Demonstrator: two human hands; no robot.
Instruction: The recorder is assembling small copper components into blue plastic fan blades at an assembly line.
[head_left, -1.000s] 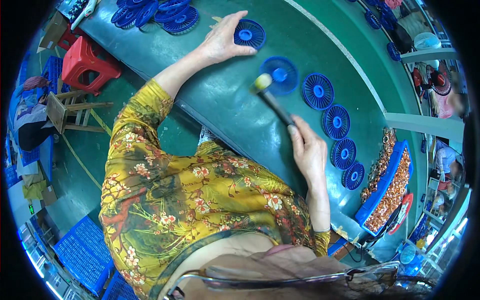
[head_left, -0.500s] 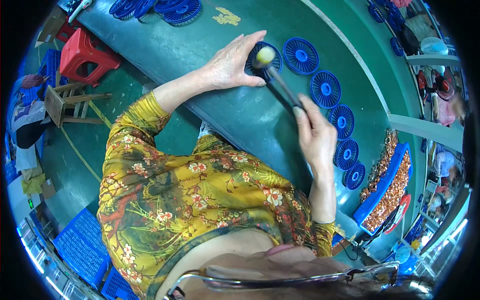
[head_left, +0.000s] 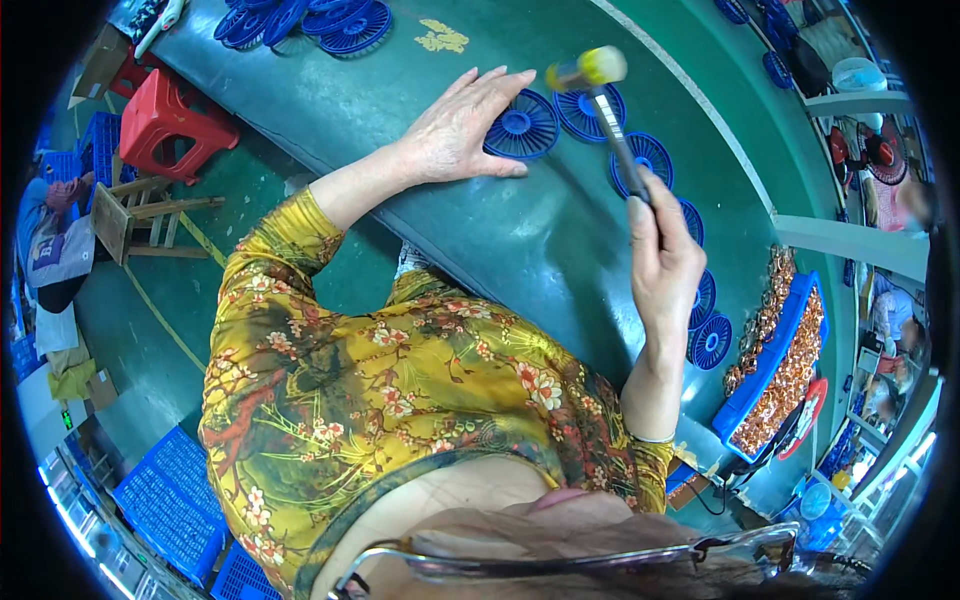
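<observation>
My right hand (head_left: 665, 235) grips the dark handle of a mallet (head_left: 618, 140) with a yellow-tipped head. That head is raised above the table, over part of a spoked blue disc (head_left: 570, 112). My left hand (head_left: 460, 130) lies open beside another blue disc (head_left: 518, 124), its fingers and thumb spread around the disc's left side. Whether the fingertips touch the rim I cannot tell. More blue discs (head_left: 711, 342) curve in a row down the right, some partly covered by the mallet and my right hand.
A blue trough (head_left: 752, 385) of copper-coloured parts stands at the table's right, with more parts heaped along it. Several blue discs (head_left: 355, 30) are piled at the far left of the green table (head_left: 450, 225). A red stool (head_left: 160, 125) and a wooden stool (head_left: 112, 220) stand left.
The mallet has lifted off the disc by my left hand and swung up to the right with my right hand. My left hand has stayed nearly in place.
</observation>
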